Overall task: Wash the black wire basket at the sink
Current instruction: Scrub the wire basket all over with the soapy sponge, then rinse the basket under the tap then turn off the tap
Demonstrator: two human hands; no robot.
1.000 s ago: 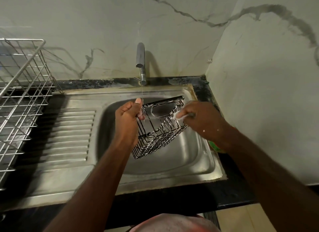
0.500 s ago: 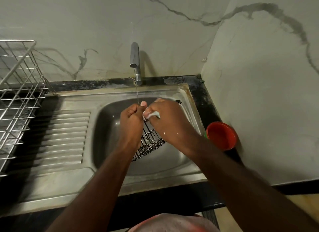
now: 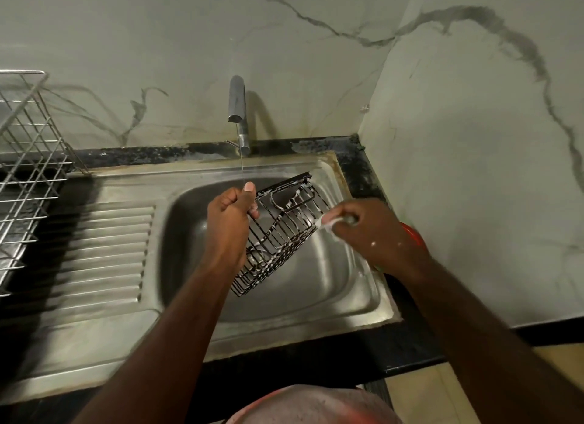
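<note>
Presently, left hand (image 3: 229, 221) clamps the black wire basket (image 3: 281, 234) by its rim, tilted above the sink (image 3: 300, 327), presumably to drain suds; right hand (image 3: 373, 231) pinches a soapy scrubber (image 3: 328, 223) against its corner.

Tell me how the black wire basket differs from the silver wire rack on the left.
The basket is black; the rack is bare silver metal. The basket is streaked with white foam; the rack shows none. The basket hangs tilted over the sink, gripped by the left hand, with the right hand holding a foamy scrubber at its edge; the rack stands untouched beside the sink. Both are open wire grids.
</note>
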